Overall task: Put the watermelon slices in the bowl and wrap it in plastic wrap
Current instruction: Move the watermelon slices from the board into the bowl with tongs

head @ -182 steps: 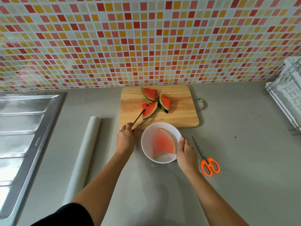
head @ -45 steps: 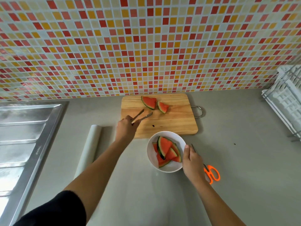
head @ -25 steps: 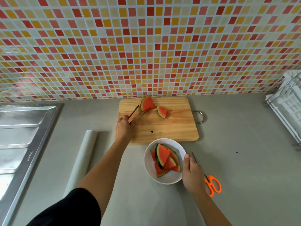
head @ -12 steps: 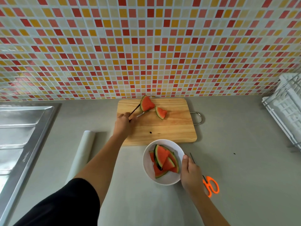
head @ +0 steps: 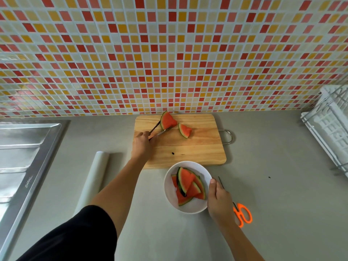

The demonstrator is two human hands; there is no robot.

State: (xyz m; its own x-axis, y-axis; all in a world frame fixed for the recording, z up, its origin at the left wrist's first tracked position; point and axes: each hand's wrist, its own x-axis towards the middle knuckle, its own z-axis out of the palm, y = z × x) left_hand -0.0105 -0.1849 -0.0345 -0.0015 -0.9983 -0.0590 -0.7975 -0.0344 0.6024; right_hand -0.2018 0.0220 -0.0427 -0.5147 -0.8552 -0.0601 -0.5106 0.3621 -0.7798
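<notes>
At its right rim, the round white bowl (head: 169,196) is gripped by the right hand (head: 219,200) to steady it; red watermelon slices (head: 188,185) lie inside. Beyond the bowl, the left hand (head: 142,146) squeezes metal tongs (head: 157,129) around a green-rinded wedge (head: 167,121) on the wooden cutting board (head: 188,153).

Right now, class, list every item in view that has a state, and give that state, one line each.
Left hand: grips the tongs.
Tongs: closed on the far slice.
Far slice: tilted up over the cutting board.
Near slice: lying loose on the board.
Bowl: uncovered, holding watermelon pieces.
Right hand: holds the bowl's rim.
Plastic wrap roll: rolled up, lying untouched.
Scissors: closed, flat on the counter.
</notes>
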